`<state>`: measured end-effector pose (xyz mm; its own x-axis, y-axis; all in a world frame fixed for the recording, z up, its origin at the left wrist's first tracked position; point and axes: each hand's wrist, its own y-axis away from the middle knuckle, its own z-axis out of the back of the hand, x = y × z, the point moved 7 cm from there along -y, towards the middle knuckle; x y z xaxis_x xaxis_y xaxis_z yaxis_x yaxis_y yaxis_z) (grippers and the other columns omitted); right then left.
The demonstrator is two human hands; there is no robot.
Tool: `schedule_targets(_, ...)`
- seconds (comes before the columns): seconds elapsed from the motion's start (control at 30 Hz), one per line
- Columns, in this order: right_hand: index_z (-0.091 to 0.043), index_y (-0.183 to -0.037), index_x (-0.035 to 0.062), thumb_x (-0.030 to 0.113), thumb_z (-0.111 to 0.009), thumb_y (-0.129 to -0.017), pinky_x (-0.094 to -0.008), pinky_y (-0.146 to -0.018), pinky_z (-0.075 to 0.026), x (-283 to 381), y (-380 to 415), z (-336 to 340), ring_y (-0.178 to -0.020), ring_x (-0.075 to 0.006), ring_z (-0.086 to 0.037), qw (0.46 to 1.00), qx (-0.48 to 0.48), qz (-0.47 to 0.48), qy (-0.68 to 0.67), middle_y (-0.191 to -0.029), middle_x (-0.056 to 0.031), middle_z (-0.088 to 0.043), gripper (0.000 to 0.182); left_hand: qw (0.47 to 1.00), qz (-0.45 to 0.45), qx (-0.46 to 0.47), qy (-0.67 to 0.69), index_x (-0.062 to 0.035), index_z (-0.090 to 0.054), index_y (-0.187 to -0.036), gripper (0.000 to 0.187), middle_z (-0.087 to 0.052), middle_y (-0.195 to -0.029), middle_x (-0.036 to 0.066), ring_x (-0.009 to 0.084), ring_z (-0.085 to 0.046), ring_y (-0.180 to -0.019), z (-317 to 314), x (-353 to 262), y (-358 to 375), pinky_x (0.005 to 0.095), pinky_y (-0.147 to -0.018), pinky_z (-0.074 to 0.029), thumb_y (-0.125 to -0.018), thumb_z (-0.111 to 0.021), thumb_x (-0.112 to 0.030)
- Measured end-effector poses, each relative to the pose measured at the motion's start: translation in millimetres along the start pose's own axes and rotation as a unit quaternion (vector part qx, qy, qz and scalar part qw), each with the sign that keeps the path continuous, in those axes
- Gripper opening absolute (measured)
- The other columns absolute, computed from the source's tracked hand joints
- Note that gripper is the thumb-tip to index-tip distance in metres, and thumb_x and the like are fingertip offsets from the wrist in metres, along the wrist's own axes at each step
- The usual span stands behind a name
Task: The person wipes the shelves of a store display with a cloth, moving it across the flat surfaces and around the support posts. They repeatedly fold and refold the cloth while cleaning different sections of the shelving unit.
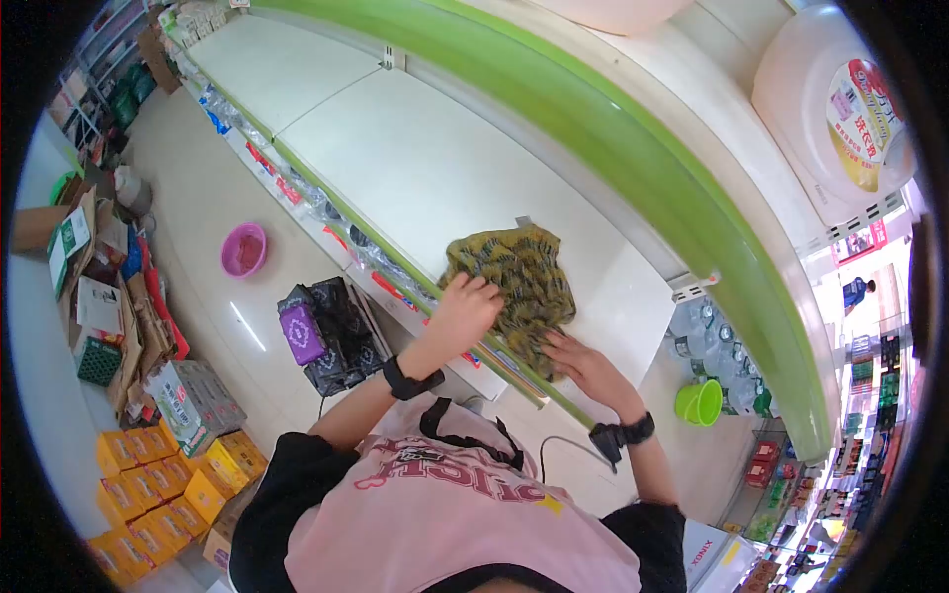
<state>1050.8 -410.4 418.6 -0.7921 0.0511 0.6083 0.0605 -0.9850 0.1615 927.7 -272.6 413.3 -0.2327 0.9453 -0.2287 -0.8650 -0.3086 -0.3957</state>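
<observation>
A crumpled olive-green cloth with a dark pattern [514, 272] lies on the white shelf board [395, 148] near its front edge. My left hand [467, 314] is at the cloth's near left side, its fingers curled in and closed on the fabric. On the cloth's lower right corner rests my right hand [591, 374], with its fingers stretched out and the fingertips touching the fabric. Both wrists wear black straps. The shelf's price-tag edge [331, 198] runs below my left hand.
A green-edged upper shelf [633, 128] curves overhead, bearing a large detergent jug [840, 109]. On the floor are a pink basin [244, 250], a black bundle with a purple pack [302, 333], yellow boxes [148, 484] and a green bucket [699, 403] beside bottled water.
</observation>
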Motion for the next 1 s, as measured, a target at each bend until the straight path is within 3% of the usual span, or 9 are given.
schedule_targets(0.23,-0.054,-0.120,-0.0004,0.014,-0.055,-0.086,-0.0418,-0.089,-0.046,44,-153,-18,-0.106,-0.0379,-0.055,0.985,0.038,0.131,0.109,-0.132,-0.0200,-0.046,0.037,0.991,0.116,-0.038,-0.055,-0.0067,-0.059,-0.070,0.004,-0.059,-0.077,0.010,0.0281,-0.060,-0.078,19,146,-18,0.0417,-0.075,-0.044,-0.066,-0.060,-0.005)
schedule_targets(0.3,-0.058,-0.110,-0.0017,0.011,-0.057,-0.082,-0.0412,-0.076,-0.051,58,-204,-20,-0.091,-0.0357,-0.061,0.969,0.028,0.180,0.169,-0.119,-0.0225,-0.054,0.030,0.979,0.184,-0.080,-0.043,-0.0050,-0.058,-0.069,0.003,-0.059,-0.076,0.013,0.0327,-0.059,-0.072,24,193,-22,0.0429,-0.069,-0.046,-0.068,-0.058,-0.002)
schedule_targets(0.37,-0.061,-0.104,-0.0001,0.008,-0.057,-0.080,-0.0418,-0.075,-0.050,54,-258,-22,-0.088,-0.0359,-0.061,0.966,-0.020,0.214,0.143,-0.107,-0.0238,-0.059,0.025,0.967,0.206,-0.137,-0.054,-0.0041,-0.058,-0.069,0.003,-0.059,-0.076,0.014,0.0339,-0.059,-0.073,29,229,-27,0.0432,-0.068,-0.047,-0.069,-0.057,-0.002)
schedule_targets(0.5,-0.067,-0.099,0.0010,0.006,-0.057,-0.079,-0.0428,-0.078,-0.049,46,-334,-11,-0.088,-0.0361,-0.062,0.981,-0.084,0.146,0.095,-0.098,-0.0201,-0.064,0.022,0.939,0.257,-0.225,-0.041,-0.0022,-0.058,-0.071,0.004,-0.061,-0.075,0.017,0.0359,-0.060,-0.075,28,279,-36,0.0447,-0.067,-0.049,-0.071,-0.055,0.001)
schedule_targets(0.63,-0.067,-0.097,0.0017,0.003,-0.054,-0.079,-0.0429,-0.076,-0.049,46,-328,-6,-0.086,-0.0339,-0.062,0.967,-0.143,0.201,0.057,-0.093,-0.0191,-0.065,0.022,0.932,0.287,-0.219,-0.038,-0.0018,-0.060,-0.070,0.005,-0.061,-0.076,0.019,0.0366,-0.060,-0.075,34,263,-31,0.0455,-0.066,-0.049,-0.070,-0.056,0.001)
schedule_targets(0.7,-0.068,-0.089,0.0018,0.004,-0.052,-0.081,-0.0423,-0.074,-0.050,46,-315,-12,-0.084,-0.0329,-0.062,0.960,-0.171,0.177,0.132,-0.087,-0.0167,-0.065,0.018,0.939,0.284,-0.192,0.008,-0.0013,-0.060,-0.067,0.005,-0.061,-0.074,0.020,0.0379,-0.060,-0.072,34,257,-26,0.0462,-0.065,-0.049,-0.069,-0.056,0.000)
schedule_targets(0.73,-0.064,-0.076,-0.0004,0.007,-0.051,-0.080,-0.0416,-0.070,-0.052,58,-295,-15,-0.075,-0.0338,-0.062,0.930,-0.212,0.204,0.219,-0.074,-0.0183,-0.063,0.016,0.939,0.286,-0.193,0.007,-0.0013,-0.060,-0.067,0.005,-0.061,-0.074,0.020,0.0379,-0.060,-0.072,35,252,-24,0.0462,-0.065,-0.049,-0.069,-0.056,0.000)
schedule_targets(0.83,-0.062,-0.079,-0.0001,0.004,-0.051,-0.076,-0.0379,-0.069,-0.052,62,-241,-30,-0.079,-0.0283,-0.061,0.923,-0.109,0.195,0.314,-0.080,-0.0163,-0.061,0.012,0.968,0.230,-0.097,0.006,-0.0003,-0.058,-0.065,0.003,-0.059,-0.073,0.020,0.0383,-0.059,-0.073,8,209,-18,0.0459,-0.065,-0.048,-0.067,-0.056,-0.001)
schedule_targets(1.0,-0.062,-0.084,0.0024,0.004,-0.051,-0.073,-0.0366,-0.076,-0.051,47,-126,-25,-0.086,-0.0294,-0.060,0.942,-0.068,0.195,0.265,-0.088,-0.0117,-0.060,0.016,0.969,0.236,-0.067,0.036,-0.0002,-0.054,-0.077,0.007,-0.056,-0.077,0.018,0.0353,-0.055,-0.080,-17,78,1,0.0437,-0.068,-0.046,-0.070,-0.053,-0.001)
